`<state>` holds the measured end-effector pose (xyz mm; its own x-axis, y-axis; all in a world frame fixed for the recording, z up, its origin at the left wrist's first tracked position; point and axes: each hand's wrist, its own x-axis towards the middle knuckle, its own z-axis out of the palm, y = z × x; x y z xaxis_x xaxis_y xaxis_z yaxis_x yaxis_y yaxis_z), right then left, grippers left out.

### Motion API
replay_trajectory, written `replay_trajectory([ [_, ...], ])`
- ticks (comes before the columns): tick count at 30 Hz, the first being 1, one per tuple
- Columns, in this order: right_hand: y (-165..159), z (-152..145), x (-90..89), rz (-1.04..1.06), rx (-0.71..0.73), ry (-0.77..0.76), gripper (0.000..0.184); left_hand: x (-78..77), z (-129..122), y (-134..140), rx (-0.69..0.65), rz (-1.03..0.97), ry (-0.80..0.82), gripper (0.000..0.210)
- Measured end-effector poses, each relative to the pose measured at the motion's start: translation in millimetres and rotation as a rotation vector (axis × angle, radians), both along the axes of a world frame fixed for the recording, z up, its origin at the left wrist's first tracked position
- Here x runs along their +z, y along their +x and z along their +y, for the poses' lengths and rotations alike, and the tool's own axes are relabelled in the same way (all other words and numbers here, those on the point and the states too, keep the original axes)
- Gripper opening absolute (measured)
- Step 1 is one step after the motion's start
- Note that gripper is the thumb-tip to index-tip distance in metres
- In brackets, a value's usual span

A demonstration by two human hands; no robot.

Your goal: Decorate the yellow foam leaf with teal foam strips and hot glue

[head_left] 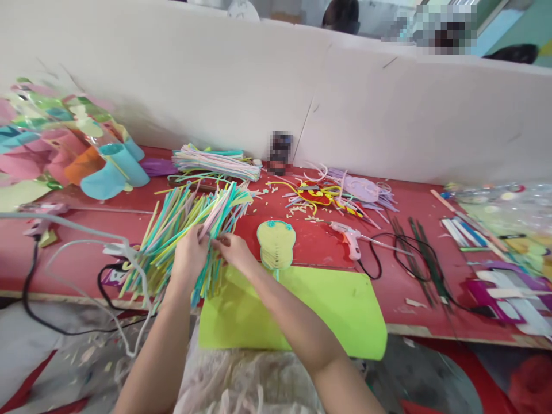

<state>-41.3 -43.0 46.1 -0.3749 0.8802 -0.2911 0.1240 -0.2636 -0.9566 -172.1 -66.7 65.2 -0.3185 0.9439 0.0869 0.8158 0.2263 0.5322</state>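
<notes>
A loose heap of pastel pipe cleaners (168,230) in green, yellow, pink and teal lies on the red table. My left hand (192,250) is closed around a bunch of them on the heap's right part. Close beside it, my right hand (235,248) pinches at the stems with bent fingers; exactly which strands lie between its fingertips is hidden. To the right of my hands is a pale yellow stack of rounded shapes (276,244) with a teal edge and small teal flowers at the top. It touches a lime-green sheet (297,310) at the table's front edge.
Behind the heap lies a neat bundle of pipe cleaners (215,161). A pink glue gun (347,236) with a black cord is at right; another pink glue gun (47,215) is at left. Coloured paper cones (114,169) crowd the left back. A white partition (259,80) stands behind.
</notes>
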Motion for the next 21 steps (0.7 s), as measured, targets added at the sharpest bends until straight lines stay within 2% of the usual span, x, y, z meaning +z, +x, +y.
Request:
replay_trajectory([
  [2, -9.4, -1.1, -5.4, 0.018, 0.015, 0.024, 0.02, -1.5, 0.7, -2.9, 0.019, -0.006, 0.004, 0.039],
  [6, -17.9, -0.4, -16.2, 0.032, -0.058, 0.121, 0.011, -2.4, 0.8, -4.4, 0.038, -0.021, -0.002, 0.039],
  [10, -18.1, 3.1, -20.7, 0.073, -0.075, 0.063, 0.014, 1.5, 0.9, -1.5, -0.002, -0.009, -0.014, 0.038],
  [16, -11.9, 0.6, -12.7, 0.118, -0.081, 0.005, 0.019, 5.3, 0.5, 1.5, -0.01, 0.074, -0.055, 0.04],
  [19, -7.2, -5.1, -4.8, 0.18, -0.088, -0.038, 0.026, 2.9, 1.4, 1.6, 0.033, 0.152, 0.002, 0.04],
  [21, -2.4, -8.6, 1.7, 0.261, -0.083, -0.07, 0.031, -0.1, 2.9, 0.9, 0.031, 0.237, 0.032, 0.049],
])
